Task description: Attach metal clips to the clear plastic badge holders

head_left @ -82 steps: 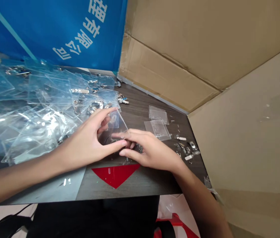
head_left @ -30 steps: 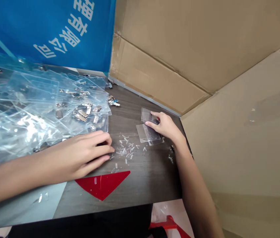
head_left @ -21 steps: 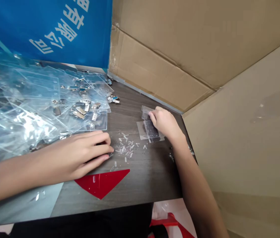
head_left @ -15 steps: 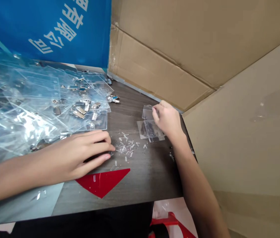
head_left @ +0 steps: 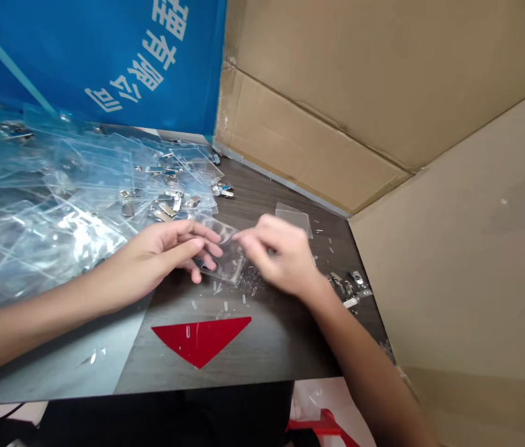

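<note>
The left hand [head_left: 164, 248] reaches in from the left with its fingers partly open and pinches the left edge of a clear plastic badge sleeve [head_left: 228, 261]. The right hand [head_left: 278, 254] is blurred, its fingers loosely curled, with the fingertips at the sleeve's upper right edge; whether it grips, I cannot tell. The sleeve is held just above the middle of the dark wood-grain worktop [head_left: 290, 354]. Small clear plastic pieces [head_left: 244, 295] lie scattered beneath it, above a red triangle [head_left: 200, 338]. A second clear sleeve [head_left: 293, 219] lies to the upper right, and metal badge clips [head_left: 349, 285] lie at right. A large heap of clear sleeves [head_left: 58, 186] with more metal clips [head_left: 169, 208] fills the upper left, below a blue banner with white characters [head_left: 104, 62]. Cardboard sheets [head_left: 313, 105] stand behind the worktop at upper right.
</note>
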The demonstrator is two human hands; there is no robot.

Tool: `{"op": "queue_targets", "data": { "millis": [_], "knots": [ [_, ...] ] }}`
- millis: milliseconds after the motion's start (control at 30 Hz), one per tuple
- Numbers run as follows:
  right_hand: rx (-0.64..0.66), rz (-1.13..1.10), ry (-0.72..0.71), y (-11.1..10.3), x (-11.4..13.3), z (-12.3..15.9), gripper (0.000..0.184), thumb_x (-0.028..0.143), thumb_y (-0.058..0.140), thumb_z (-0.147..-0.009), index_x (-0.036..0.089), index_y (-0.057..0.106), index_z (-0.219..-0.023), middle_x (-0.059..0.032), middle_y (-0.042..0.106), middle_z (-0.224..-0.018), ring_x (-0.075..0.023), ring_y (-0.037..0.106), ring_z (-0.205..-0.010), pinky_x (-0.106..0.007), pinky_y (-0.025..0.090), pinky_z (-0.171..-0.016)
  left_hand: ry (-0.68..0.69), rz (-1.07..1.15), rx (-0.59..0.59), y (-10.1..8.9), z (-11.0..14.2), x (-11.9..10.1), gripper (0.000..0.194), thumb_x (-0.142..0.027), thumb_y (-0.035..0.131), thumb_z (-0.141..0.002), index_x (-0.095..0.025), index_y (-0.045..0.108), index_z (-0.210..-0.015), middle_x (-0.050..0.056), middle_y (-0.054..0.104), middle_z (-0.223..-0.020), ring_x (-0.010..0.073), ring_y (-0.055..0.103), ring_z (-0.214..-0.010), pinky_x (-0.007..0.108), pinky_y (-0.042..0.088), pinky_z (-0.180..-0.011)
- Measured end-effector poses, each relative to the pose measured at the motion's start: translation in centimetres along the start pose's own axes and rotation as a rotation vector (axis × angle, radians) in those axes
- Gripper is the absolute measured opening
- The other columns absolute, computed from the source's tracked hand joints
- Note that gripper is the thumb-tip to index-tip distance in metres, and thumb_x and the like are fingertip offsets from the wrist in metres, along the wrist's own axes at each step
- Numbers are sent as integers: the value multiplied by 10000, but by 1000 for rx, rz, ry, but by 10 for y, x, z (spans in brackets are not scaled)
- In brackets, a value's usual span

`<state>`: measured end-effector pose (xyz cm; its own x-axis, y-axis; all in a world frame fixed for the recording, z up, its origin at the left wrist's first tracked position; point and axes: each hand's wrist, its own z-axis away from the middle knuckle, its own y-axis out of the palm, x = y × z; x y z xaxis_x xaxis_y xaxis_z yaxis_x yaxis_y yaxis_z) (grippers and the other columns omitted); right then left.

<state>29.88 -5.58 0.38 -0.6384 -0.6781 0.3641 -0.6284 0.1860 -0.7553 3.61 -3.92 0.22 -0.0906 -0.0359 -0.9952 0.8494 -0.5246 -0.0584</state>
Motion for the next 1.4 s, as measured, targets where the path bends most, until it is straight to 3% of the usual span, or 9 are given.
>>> {"op": "queue_targets", "data": {
  "millis": [133,233,500,633,733,833,1033,1267,1400],
  "knots": [
    [134,437,616,-33,-41,2,390,172,522,-1123,135,872,-1291,-176,812,-1184,-297,783,-1051,-413,572,-967,-31,4,-9,0,2,2,276,-422,696,-1090,-161,783,-1113,110,813,-1006,230,764,-859,245,601,-541],
    [300,548,769,-42,-56,3,451,130,498,-1109,119,840,-1404,-217,800,-1349,-337,788,-1207,-418,554,-1070,-54,-27,12,0,4,4,284,-436,707,-1085,-163,783,-1104,106,799,-1000,226,741,-855,256,605,-545],
    [167,511,750,-36,-53,3,371,207,546,-1110,136,870,-1274,-186,816,-1205,-322,777,-1088,-405,549,-979,-1,-47,29,-3,5,5,239,-394,791,-1002,-184,771,-1113,67,827,-943,144,703,-613,283,616,-640],
    [38,21,618,-24,-30,-2,376,368,573,-1131,171,889,-1075,-84,783,-910,-238,687,-835,-367,505,-826,41,-27,25,-2,6,6,211,-357,804,-974,-195,768,-1104,60,819,-926,157,723,-637,285,629,-648],
    [135,-446,510,-12,-1,-5,419,487,601,-1125,209,879,-981,-41,762,-873,-207,684,-854,-343,490,-820,57,-18,2,1,8,2,194,-339,809,-965,-192,762,-1083,53,814,-912,163,743,-660,281,636,-661],
    [191,-627,470,-4,21,-6,408,512,642,-1103,219,868,-930,-28,721,-858,-183,647,-820,-331,470,-780,82,-15,-34,3,8,-5,162,-308,820,-942,-184,756,-1025,39,801,-898,154,741,-658,280,639,-681],
    [144,-654,501,7,35,-4,219,421,837,-938,212,805,-997,55,525,-748,-135,458,-677,-305,387,-675,138,84,-22,5,9,-16,75,-240,809,-950,-183,788,-904,50,790,-962,175,772,-890,262,618,-840],
    [267,-760,625,8,37,-6,413,561,915,-875,213,750,-1024,96,388,-696,-126,393,-647,-292,359,-648,45,405,25,11,12,-18,282,-372,956,-877,-167,778,-801,95,740,-1226,232,759,-1089,255,656,-861],
    [311,-872,621,8,35,-7,457,621,909,-878,220,689,-872,64,489,-716,-127,411,-651,-287,366,-631,44,378,-49,13,11,-18,281,-406,992,-858,-194,808,-863,90,730,-1272,230,749,-1052,288,675,-852]
  ]
}}
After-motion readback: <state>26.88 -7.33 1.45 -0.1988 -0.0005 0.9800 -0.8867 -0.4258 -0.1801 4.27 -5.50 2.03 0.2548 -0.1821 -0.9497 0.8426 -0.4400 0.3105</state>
